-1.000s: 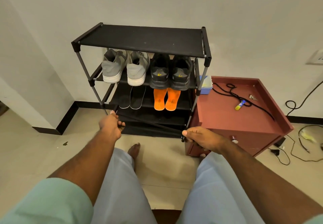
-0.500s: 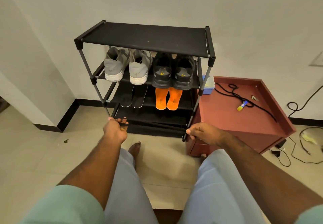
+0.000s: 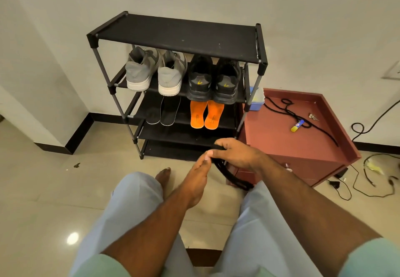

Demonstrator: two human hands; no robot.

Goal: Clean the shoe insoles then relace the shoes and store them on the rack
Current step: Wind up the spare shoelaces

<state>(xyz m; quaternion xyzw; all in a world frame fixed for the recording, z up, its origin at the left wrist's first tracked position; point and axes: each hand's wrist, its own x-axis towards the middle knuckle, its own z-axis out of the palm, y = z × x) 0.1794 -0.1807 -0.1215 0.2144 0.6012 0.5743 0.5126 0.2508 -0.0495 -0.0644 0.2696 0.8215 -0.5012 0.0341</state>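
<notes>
We see a black shoelace (image 3: 229, 174) gathered into a loose bundle in front of the black rack (image 3: 173, 36); its strands hang in a loop from the right hand (image 3: 236, 154) down toward our right knee. The right hand has its fingers curled round the upper end of the lace. The left hand (image 3: 198, 176) reaches across with its fingertips pinching the same lace just beside the right hand's thumb. On the rack's second shelf stand a pair of grey shoes (image 3: 154, 71) with white soles, heels toward us, and next to them a pair of black shoes (image 3: 213, 80) with a small yellow mark on each heel. On the shelf below lie two dark insoles (image 3: 163, 111) edged in a pale line and two orange insoles (image 3: 206, 114), each pair directly under its shoes. A second black lace (image 3: 296, 116) lies loose on the red-brown bench (image 3: 281, 144) to the right of the rack, with a small yellow and blue tube (image 3: 297, 125) across it and a blue box (image 3: 256, 101) at the bench's back corner. Whether any shoe is laced we cannot tell: the top shelf hides the fronts. The lace's ends are hidden inside the hands. Cables (image 3: 368, 181) trail on the floor at right, partly cut off by the frame edge.
</notes>
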